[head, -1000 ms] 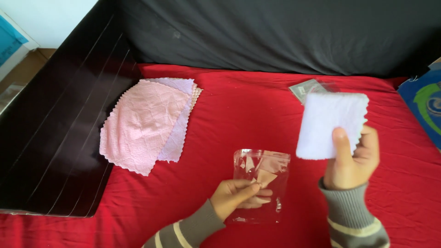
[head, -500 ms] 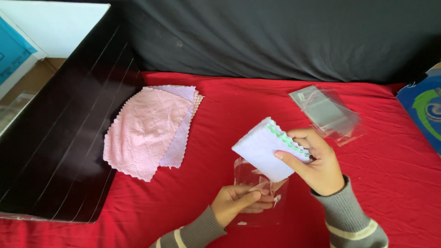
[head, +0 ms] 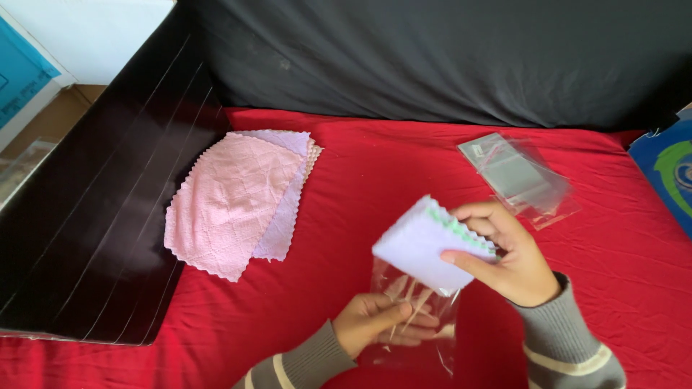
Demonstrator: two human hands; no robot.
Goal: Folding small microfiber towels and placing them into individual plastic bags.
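**Folded cloths held at the mouth of a clear bag**

A folded stack of cloths (head: pixel 425 248), white with a green zigzag edge showing, was gripped by the right hand (head: pixel 508 256), thumb on top and fingers curled beneath. The stack was held tilted, its lower corner just at the top opening of a clear bag (head: pixel 418 310). The bag was pinched near its upper edge by the left hand (head: pixel 382 320), fingers closed on the plastic, with the bag hanging down towards the red cloth (head: pixel 375 180) that covered the surface.

As far as could be judged, the stack had been folded and brought to the bag, but it was not yet inside: nearly all of it was seen above the opening. Whether the mouth was properly spread could not be told through the creased plastic.

To the left, a pile of loose cloths (head: pixel 234 202), pink over lilac, was left lying flat beside a dark board (head: pixel 94 216). More empty bags (head: pixel 519 176) were lying further back on the right, well apart from the hands. A blue box (head: pixel 667 176) was seen at the right edge.
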